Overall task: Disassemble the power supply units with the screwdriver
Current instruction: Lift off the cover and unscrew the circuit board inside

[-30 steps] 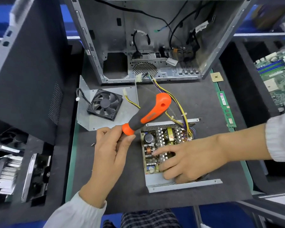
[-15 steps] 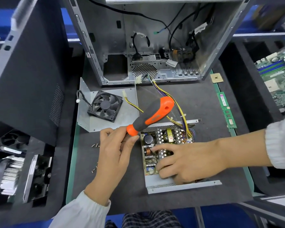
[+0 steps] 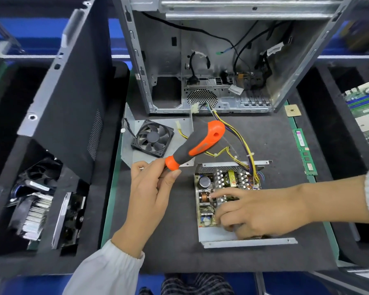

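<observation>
the left hand (image 3: pixel 151 188) pinches the orange collar of the screwdriver (image 3: pixel 197 144) between thumb and curled fingers (image 3: pixel 175 174), handle tilted up toward 1 o'clock; the shaft and tip are hidden behind the hand, so where the bit points cannot be told. the right hand (image 3: pixel 258 211) lies over the open power supply unit (image 3: pixel 228 199), its fingers loosely spread, the index fingertip reaching toward 9 o'clock and touching near the copper coil (image 3: pixel 203 197); the lower fingers curl down onto the board's 5 o'clock corner, and whether they pinch anything there cannot be told.

the unit sits at the middle of the dark counter (image 3: pixel 179 252), at 3 o'clock of the left hand, lid off, circuit board still seated in its metal tray. yellow and purple wires (image 3: pixel 239 137) run from its 12 o'clock edge up to the empty computer case (image 3: pixel 211 60). a loose fan (image 3: pixel 152 138) rests on a metal plate at 11 o'clock of the unit, and a memory stick (image 3: pixel 304 152) lies at 2 o'clock.

the step in hand looks like finding the board's mounting screws. to do it well, feel out each corner screw with the right fingertips, keep that hand pressing the tray flat, bring the bit down square into the head, and keep fingers off the big capacitor (image 3: pixel 205 181), which may hold charge.
</observation>
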Demonstrator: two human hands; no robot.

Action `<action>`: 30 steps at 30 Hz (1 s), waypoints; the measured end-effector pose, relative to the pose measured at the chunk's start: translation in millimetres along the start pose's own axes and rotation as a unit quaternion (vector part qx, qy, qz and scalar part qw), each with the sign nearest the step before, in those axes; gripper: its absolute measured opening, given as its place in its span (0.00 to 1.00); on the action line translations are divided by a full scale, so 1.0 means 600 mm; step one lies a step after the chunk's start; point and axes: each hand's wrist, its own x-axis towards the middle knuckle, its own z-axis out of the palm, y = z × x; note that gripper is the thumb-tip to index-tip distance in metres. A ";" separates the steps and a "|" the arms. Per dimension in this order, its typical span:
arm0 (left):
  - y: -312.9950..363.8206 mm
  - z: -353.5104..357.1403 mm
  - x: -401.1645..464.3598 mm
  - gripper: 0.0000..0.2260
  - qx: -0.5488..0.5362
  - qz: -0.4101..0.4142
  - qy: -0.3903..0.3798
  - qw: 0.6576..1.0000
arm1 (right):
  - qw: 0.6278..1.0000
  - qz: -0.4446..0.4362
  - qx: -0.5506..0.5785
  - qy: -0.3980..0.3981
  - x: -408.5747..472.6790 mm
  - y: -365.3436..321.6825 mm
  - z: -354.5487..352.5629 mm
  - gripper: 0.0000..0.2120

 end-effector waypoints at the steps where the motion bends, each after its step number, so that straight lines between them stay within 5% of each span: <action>1: -0.001 -0.004 0.000 0.04 0.002 -0.001 0.003 1.000 | 1.000 0.007 0.011 0.015 0.000 0.000 -0.005 0.14; 9: -0.017 -0.058 -0.006 0.09 0.004 -0.038 0.024 0.999 | 0.979 0.147 0.063 0.130 0.116 0.051 -0.070 0.05; 15: -0.035 -0.108 -0.018 0.19 0.004 -0.070 0.012 0.997 | 0.933 0.325 0.139 0.072 0.269 0.072 -0.050 0.07; 22: -0.039 -0.112 -0.036 0.18 -0.055 -0.106 0.023 0.993 | 0.921 0.361 0.140 0.035 0.271 0.068 -0.035 0.10; 26: -0.030 -0.086 -0.037 0.09 -0.156 -0.146 -0.003 0.977 | 0.879 0.408 0.203 0.141 0.196 0.054 -0.096 0.06; 30: -0.015 -0.038 -0.029 0.13 -0.184 -0.205 0.002 0.961 | 0.773 0.493 0.247 0.312 0.068 -0.007 -0.112 0.05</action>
